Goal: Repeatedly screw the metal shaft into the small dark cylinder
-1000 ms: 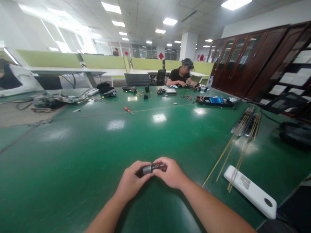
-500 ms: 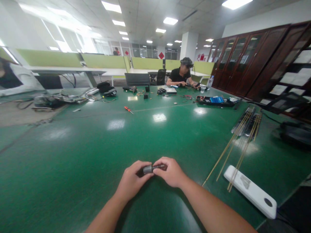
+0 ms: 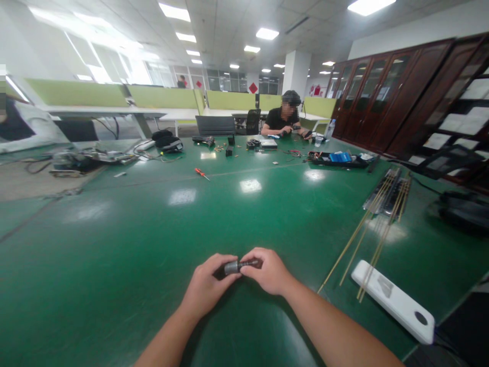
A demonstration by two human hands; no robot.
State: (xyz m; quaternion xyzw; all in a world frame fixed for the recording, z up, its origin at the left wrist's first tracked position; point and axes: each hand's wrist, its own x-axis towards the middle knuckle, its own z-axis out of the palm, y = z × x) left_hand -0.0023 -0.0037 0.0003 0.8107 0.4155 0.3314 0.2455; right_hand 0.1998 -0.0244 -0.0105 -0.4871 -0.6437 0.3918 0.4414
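Between my two hands, low in the middle of the head view, is a small grey metal cylinder (image 3: 231,267) with a dark, ridged, narrow shaft (image 3: 249,263) coming out of its right end. My left hand (image 3: 206,284) pinches the cylinder between thumb and fingers. The fingers of my right hand (image 3: 269,270) close round the shaft, thumb in front, hiding part of it. The piece lies roughly level, just above or on the green tabletop (image 3: 160,234); I cannot tell which. Its exact kind is too small to make out.
On the right lie a long white device (image 3: 393,300) and several thin sticks (image 3: 355,239). An orange-handled screwdriver (image 3: 201,173) lies further out. At the far side a person (image 3: 281,120) handles something near a black tray (image 3: 338,162); a black bag (image 3: 168,141) stands back left.
My hands and the grey cylinder hold almost the same pose. Across the table, the person has lowered their head slightly and shifted their hands.
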